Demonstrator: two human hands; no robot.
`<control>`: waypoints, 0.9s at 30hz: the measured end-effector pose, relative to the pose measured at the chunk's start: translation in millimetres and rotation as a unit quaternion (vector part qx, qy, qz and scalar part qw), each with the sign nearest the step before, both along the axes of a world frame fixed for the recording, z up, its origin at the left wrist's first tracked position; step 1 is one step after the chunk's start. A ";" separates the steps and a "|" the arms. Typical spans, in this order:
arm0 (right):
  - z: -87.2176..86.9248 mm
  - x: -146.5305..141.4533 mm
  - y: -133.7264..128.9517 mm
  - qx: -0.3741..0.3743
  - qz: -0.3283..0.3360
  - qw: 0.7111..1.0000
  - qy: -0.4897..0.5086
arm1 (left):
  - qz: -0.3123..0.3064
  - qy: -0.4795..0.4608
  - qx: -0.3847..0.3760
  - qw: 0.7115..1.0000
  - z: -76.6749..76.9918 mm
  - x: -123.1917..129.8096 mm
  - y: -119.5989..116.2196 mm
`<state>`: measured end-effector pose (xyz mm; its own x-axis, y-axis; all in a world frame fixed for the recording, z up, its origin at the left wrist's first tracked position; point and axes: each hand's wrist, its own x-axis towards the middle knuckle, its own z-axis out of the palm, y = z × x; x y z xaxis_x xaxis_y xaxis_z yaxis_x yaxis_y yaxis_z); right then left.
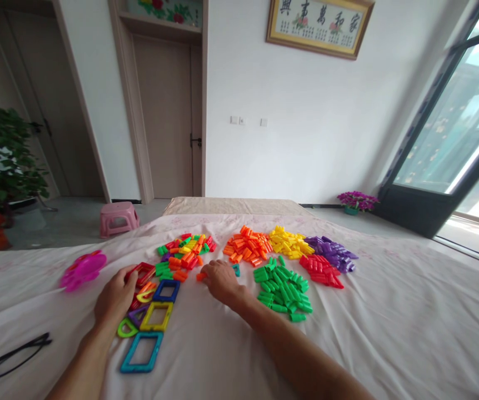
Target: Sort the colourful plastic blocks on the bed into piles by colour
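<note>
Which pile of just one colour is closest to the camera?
The green pile, beside the right forearm; the orange, yellow, purple and red ones all lie farther back.

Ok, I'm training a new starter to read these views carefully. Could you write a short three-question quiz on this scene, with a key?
1. Which single-colour pile of plastic pieces lies nearest the person?
2. True or false: the black-framed eyeglasses lie to the left of the left hand.
3. Fill in the colour: at the fingers of the left hand is a ____ frame tile.

Key:
1. The green pile.
2. True.
3. Red.
</note>
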<state>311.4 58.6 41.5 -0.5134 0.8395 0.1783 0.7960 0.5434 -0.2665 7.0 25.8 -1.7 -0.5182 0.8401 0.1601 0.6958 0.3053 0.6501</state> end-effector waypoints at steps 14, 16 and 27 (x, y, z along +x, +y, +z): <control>12.5 79.4 60.9 0.115 -0.268 0.871 0.396 | 0.003 0.011 0.005 1.000 -1.1 0.5 1.1; 5.4 71.4 56.1 0.121 -0.235 0.884 0.386 | 0.004 0.011 0.006 1.000 -1.4 0.3 1.3; -18.9 -21.0 10.6 0.071 0.022 0.991 0.114 | -0.038 0.052 0.030 0.997 -2.4 5.1 1.3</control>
